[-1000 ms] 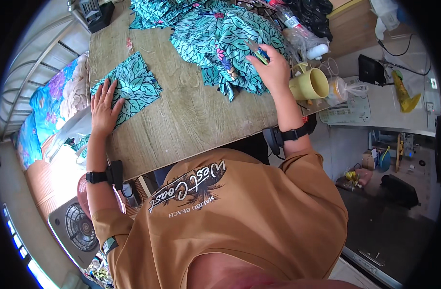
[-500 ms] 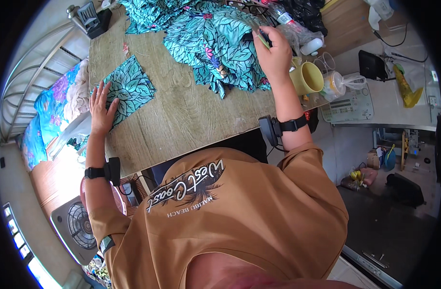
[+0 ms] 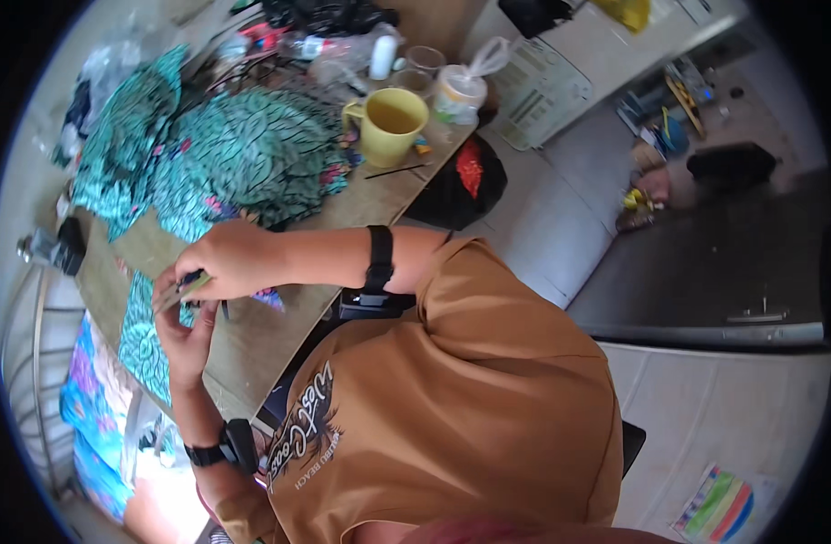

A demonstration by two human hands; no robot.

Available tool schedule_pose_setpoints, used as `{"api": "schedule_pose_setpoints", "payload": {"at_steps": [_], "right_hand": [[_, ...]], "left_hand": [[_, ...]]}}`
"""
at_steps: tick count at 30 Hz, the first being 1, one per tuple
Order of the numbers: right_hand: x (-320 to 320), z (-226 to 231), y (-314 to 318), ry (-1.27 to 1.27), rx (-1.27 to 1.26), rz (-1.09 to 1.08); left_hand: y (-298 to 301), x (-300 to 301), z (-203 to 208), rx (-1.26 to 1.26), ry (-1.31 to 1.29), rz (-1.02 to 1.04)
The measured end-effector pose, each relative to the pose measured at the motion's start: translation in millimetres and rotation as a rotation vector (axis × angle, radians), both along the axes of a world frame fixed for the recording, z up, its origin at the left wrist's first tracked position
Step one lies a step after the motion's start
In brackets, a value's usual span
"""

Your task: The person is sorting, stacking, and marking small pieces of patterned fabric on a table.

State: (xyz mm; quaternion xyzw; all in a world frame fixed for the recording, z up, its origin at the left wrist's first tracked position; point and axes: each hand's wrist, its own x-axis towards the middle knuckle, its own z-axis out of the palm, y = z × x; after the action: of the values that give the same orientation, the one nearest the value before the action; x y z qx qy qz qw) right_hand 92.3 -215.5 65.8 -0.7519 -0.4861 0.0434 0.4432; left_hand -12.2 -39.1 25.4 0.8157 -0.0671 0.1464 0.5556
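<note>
My right hand is closed around a small dark tool with a yellow-green strip along it; its exact kind is hard to make out. My left hand meets it, fingers bent and pinched at the tool's end. What those fingers hold, if anything, is mostly hidden. Beneath the left hand, a flat piece of teal leaf-print cloth lies on the wooden table. A small purple-patterned scrap shows below my right wrist. Beyond the hands rises a heaped pile of the same teal cloth.
A yellow mug stands at the table's right end, beside a clear cup and a bag-tied tub. A white bottle and black plastic lie behind. A dark device sits at the far left corner.
My right hand has come from the cloth pile over to my left hand, bringing the tool. The left hand has gone from lying flat to pinching. The view has turned.
</note>
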Motion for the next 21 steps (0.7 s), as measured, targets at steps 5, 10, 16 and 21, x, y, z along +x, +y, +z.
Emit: {"api": "schedule_pose_setpoints", "payload": {"at_steps": [5, 10, 16, 21], "right_hand": [[7.4, -1.3, -27.2, 0.009, -0.086, 0.077], [18.5, -24.3, -33.4, -0.010, -0.126, 0.023], [36.0, -29.2, -12.0, -0.010, 0.071, -0.150], [45.4, -15.1, 8.3, -0.193, 0.334, -0.243]], "left_hand": [[36.9, -7.9, -12.2, 0.202, 0.033, -0.017], [52.9, -9.1, 8.4, 0.378, -0.021, 0.008], [71.9, -7.4, 4.5, 0.136, 0.245, 0.404], [53.9, -0.9, 38.9, 0.500, -0.189, 0.489]]}}
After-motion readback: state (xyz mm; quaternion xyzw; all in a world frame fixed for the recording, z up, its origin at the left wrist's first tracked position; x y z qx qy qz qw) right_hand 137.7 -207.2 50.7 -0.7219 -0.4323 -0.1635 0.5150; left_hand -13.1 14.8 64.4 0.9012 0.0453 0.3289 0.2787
